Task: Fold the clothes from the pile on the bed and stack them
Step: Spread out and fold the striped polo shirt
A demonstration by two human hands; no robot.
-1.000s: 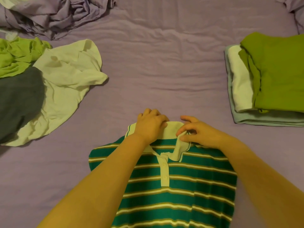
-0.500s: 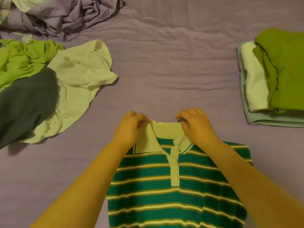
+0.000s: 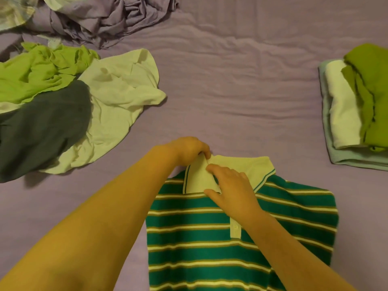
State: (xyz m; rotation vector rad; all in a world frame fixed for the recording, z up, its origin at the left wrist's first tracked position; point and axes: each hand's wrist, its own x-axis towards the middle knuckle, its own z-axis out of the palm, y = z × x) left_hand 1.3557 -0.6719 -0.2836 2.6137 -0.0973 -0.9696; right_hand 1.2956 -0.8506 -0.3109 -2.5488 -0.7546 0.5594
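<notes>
striped polo (image 3: 210, 238) hem cut off at near bed edge | left hand (image 3: 189, 149) pinches collar (image 3: 231, 164) corner | right hand (image 3: 233, 190) flat, pressing collar

The bottom of the striped shirt (image 3: 210, 238) runs off the lower edge. The right hand (image 3: 233, 190) covers the middle of the collar (image 3: 247, 166). The folded stack (image 3: 346, 114) is cut off on the right, and the dark cloth (image 3: 42, 127) and green cloth (image 3: 37, 74) on the left.
</notes>
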